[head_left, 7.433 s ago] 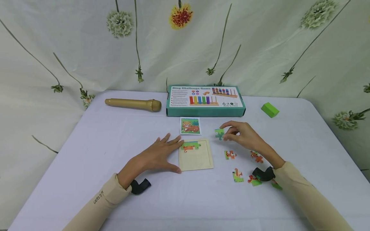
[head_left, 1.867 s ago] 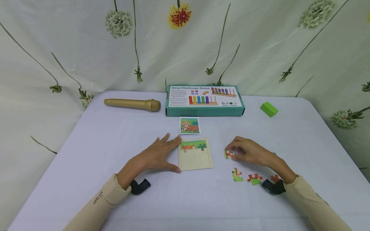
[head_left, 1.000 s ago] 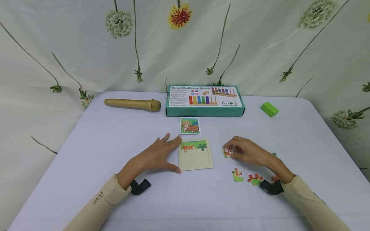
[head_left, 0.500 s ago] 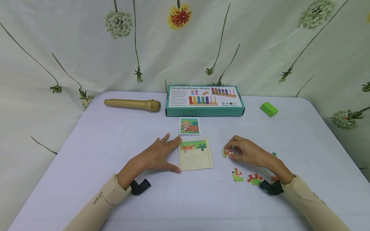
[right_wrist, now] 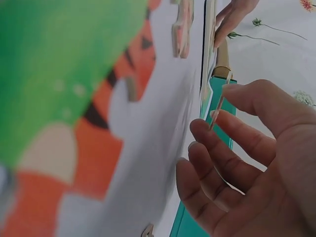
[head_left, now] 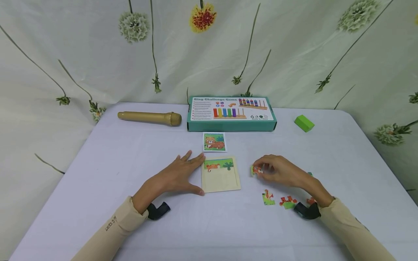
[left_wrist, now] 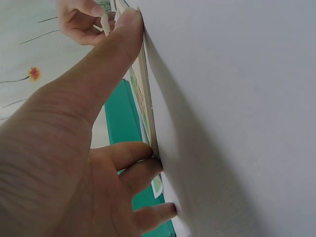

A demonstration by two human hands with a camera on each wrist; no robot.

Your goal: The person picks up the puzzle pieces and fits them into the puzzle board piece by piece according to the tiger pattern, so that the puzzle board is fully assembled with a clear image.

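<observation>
My left hand (head_left: 177, 176) lies spread at the left side of a wooden puzzle board (head_left: 218, 183), its thumb and fingertips against the edge. A strip of joined pieces (head_left: 217, 165), green with orange tiger stripes and a dark plant, fills the board's top row. To the right of the board, my right hand (head_left: 279, 172) pinches an orange-and-green puzzle piece (head_left: 256, 170) between thumb and fingers. In the right wrist view that piece (right_wrist: 219, 106) is seen edge-on, standing tilted off the table. A picture card (head_left: 214, 141) of a tiger lies just beyond the board.
Loose pieces (head_left: 268, 198) lie below my right hand, some partly hidden by its wrist, near another piece (head_left: 288, 202). At the back are a gold microphone (head_left: 148, 118), a teal Ring Challenge Game box (head_left: 232, 125) and a green block (head_left: 304, 123). Black straps (head_left: 307, 211) circle the wrists.
The green plant piece went from my right hand into the board's top right corner. My right hand then took the orange piece from the table and drew it slightly left. The left hand stays put.
</observation>
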